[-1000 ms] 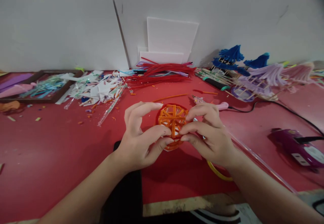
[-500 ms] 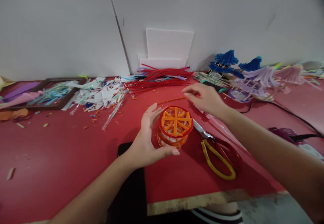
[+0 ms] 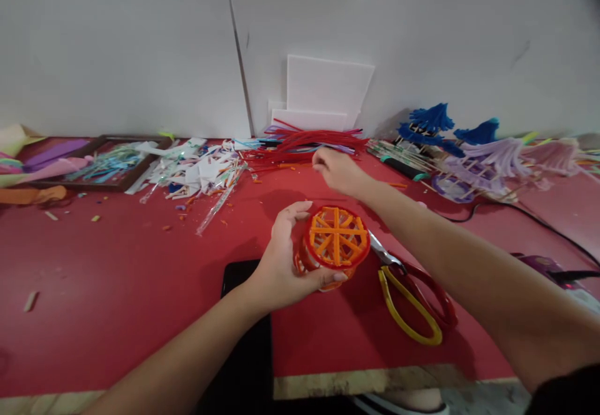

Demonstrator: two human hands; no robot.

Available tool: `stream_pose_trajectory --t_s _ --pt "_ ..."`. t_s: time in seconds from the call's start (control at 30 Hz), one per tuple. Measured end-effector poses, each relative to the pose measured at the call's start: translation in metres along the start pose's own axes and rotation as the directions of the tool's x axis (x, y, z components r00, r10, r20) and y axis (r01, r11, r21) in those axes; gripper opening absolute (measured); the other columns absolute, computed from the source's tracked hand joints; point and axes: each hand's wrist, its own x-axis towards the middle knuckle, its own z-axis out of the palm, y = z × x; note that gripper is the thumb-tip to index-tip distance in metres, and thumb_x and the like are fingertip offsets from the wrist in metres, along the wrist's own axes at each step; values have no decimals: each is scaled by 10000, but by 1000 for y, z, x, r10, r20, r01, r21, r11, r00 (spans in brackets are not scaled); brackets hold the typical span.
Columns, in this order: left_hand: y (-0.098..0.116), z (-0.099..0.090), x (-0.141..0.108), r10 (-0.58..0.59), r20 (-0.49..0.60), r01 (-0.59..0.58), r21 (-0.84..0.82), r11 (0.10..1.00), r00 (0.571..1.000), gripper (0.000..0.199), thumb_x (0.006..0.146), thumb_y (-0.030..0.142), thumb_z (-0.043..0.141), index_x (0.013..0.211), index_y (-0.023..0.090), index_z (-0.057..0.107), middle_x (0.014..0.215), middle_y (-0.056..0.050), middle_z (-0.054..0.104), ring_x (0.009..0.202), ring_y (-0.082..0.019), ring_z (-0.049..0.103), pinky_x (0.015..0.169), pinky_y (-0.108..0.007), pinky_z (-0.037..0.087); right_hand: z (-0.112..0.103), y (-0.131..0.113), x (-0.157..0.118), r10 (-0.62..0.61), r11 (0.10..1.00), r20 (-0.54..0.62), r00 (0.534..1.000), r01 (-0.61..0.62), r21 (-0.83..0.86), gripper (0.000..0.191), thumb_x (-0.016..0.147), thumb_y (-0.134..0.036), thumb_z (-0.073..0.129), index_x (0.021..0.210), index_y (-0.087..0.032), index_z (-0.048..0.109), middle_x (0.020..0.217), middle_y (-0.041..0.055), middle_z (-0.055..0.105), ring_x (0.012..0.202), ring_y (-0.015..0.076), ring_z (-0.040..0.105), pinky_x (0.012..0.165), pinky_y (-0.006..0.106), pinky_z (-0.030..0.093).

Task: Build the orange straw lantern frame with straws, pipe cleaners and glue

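Observation:
My left hand [image 3: 285,259] is closed round a small drum-shaped craft frame [image 3: 336,230]. This frame has a red rim and orange spokes across its top, with orange and whitish parts below. The thumb lies along its near side and the fingers along its far left side. Beyond it, my right hand [image 3: 335,170] hovers over the table with its fingers curled together; whether anything is in them is hidden. Red pipe cleaners [image 3: 314,146] lie in a pile just past that hand. Scissors [image 3: 398,271] with red and yellow handles rest right of the craft frame.
White and coloured scraps [image 3: 204,168] and a brown frame [image 3: 112,180] are at the left. Blue and lilac craft roofs [image 3: 490,152] stand at the right, near a black cord [image 3: 534,218]. A black flat object [image 3: 246,340] lies by the table's front edge.
My left hand has closed from loosely around the craft frame to gripping it. My right hand has moved left, its fingers curled. The view has shifted slightly.

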Motion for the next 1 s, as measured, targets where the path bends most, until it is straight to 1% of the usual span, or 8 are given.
stream_pose_trajectory --t_s 0.07,0.17,0.3,0.43,0.57,0.7,0.9,1.0 --pt "3 -2 0 37 -23 -33 152 988 999 837 647 612 783 1291 220 420 1218 -132 528 1146 -313 532 986 -501 449 -28 -7 -14 -4 1000 -101 995 5 13 178 901 -176 476 990 -147 628 974 94 704 862 200 622 769 319 445" --pt "7 -2 -1 149 -34 -124 396 910 988 862 614 770 682 1225 203 466 1084 -113 605 1006 -298 569 915 -484 435 -68 -28 -51 -96 995 -237 967 103 15 110 863 -267 577 861 -203 666 843 31 721 729 175 627 695 294 444" --pt "12 -4 -3 310 -75 -215 568 795 948 907 608 851 561 1216 185 461 1083 -128 600 1006 -301 555 913 -466 399 -94 -60 -111 -170 985 -191 967 172 -5 85 857 -209 571 798 -236 626 650 -30 655 527 114 548 532 249 403" --pt "17 -10 -4 378 -92 -259 578 773 921 695 739 713 617 1208 213 504 1236 -149 515 1164 -311 501 990 -470 377 -93 -70 -145 -228 973 -93 969 231 21 116 874 -201 567 906 -278 648 764 -18 719 624 139 644 566 266 452" --pt "21 -13 -4 430 -60 -332 543 771 901 323 860 487 637 1125 310 585 1207 -77 568 1093 -269 537 937 -474 426 -85 -67 -149 -318 948 -38 947 319 -3 172 900 -192 526 965 -265 668 780 6 742 663 157 681 576 277 476" --pt "22 -13 -2 457 -70 -334 587 737 887 128 869 392 647 994 367 649 1145 -35 619 1016 -265 536 906 -514 447 -80 -68 -147 -360 932 -17 933 359 -48 201 909 -164 496 940 -222 685 763 13 749 671 152 689 599 270 489" --pt "25 -16 2 452 -55 -342 577 742 890 55 855 316 676 908 321 667 1097 -27 630 991 -240 542 931 -477 433 -75 -67 -147 -361 930 8 932 361 -69 217 913 -178 489 964 -217 696 773 27 745 691 161 682 611 279 474" --pt "25 -16 2 424 -52 -331 541 773 904 151 872 306 659 1019 292 631 1127 -43 611 1041 -229 553 985 -454 411 -80 -63 -145 -340 938 -20 940 337 -82 197 905 -200 489 946 -245 676 774 23 736 702 170 678 614 286 467"
